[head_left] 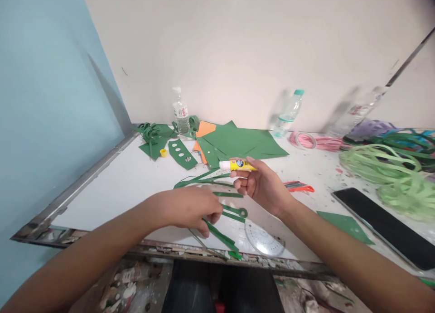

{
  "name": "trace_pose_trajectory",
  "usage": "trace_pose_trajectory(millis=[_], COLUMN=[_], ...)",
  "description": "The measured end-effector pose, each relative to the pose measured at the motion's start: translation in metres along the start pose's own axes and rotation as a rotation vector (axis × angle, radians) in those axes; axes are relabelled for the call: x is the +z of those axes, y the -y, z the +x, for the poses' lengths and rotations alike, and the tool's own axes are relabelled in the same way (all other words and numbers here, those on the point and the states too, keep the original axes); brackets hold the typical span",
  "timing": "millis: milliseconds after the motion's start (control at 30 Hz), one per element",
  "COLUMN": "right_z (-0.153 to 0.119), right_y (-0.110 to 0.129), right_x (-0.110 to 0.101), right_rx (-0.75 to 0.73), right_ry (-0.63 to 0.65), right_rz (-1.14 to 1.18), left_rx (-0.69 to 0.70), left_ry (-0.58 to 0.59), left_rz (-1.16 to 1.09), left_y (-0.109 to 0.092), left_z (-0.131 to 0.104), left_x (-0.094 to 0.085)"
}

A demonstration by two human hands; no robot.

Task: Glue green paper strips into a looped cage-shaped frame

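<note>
My right hand (260, 184) holds a yellow glue stick (242, 165) between thumb and fingers, its white end pointing left. Lower and to the left, my left hand (197, 209) reaches down over several narrow green paper strips (224, 237), its fingers bent. Whether its fingertips grip a strip cannot be made out. More strips lie between the hands, one ending in a small coil (242, 212). A yellow cap (163, 153) stands on the white table (112, 186), beside a green piece with round holes (180, 151).
Green sheets (241, 143) lie at the back, near a clear bottle (181, 113) and a green-capped bottle (288, 113). A protractor (265, 240) is near the front edge. A phone (387, 227) and light green strips (384, 163) lie right, a red-orange cutter (299, 186) by my right wrist.
</note>
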State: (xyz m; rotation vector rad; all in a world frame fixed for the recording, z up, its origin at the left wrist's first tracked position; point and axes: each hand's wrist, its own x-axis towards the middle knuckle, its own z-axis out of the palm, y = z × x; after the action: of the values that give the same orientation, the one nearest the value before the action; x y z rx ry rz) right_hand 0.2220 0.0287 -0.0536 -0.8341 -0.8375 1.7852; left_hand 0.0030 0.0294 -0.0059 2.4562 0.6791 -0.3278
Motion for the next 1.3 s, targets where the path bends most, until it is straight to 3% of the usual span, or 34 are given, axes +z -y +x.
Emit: trace_pose_trajectory(millis=[133, 400, 567, 767, 900, 1033, 1200, 1300], right_z=[0.0, -0.001, 0.0, -0.007, -0.015, -0.017, -0.019, -0.023], right_y=[-0.002, -0.005, 0.0, 0.009, 0.006, -0.001, -0.003, -0.003], right_x=[-0.001, -0.002, -0.004, -0.008, -0.009, -0.014, -0.018, -0.015], right_rx=[0.01, 0.02, 0.05, 0.089, 0.057, 0.069, 0.097, 0.072], right_ry=[0.023, 0.076, 0.144, 0.229, 0.268, 0.214, 0.075, 0.104], right_rz=[-0.005, -0.042, -0.107, -0.217, -0.257, -0.235, -0.166, -0.164], left_rx=[0.043, 0.139, 0.21, 0.183, 0.126, 0.078, 0.071, 0.073], left_ry=[0.016, 0.052, 0.039, 0.018, -0.119, -0.204, -0.322, -0.374], left_rz=[-0.045, -0.207, -0.451, -0.622, -0.553, -0.713, -0.813, -0.857], left_y=[0.004, 0.012, 0.014, 0.02, 0.011, 0.005, 0.016, 0.024], left_z=[0.008, 0.008, 0.004, 0.002, 0.0, 0.003, 0.01, 0.013], left_x=[0.007, 0.0, 0.004, 0.007, -0.001, -0.008, -0.004, -0.001])
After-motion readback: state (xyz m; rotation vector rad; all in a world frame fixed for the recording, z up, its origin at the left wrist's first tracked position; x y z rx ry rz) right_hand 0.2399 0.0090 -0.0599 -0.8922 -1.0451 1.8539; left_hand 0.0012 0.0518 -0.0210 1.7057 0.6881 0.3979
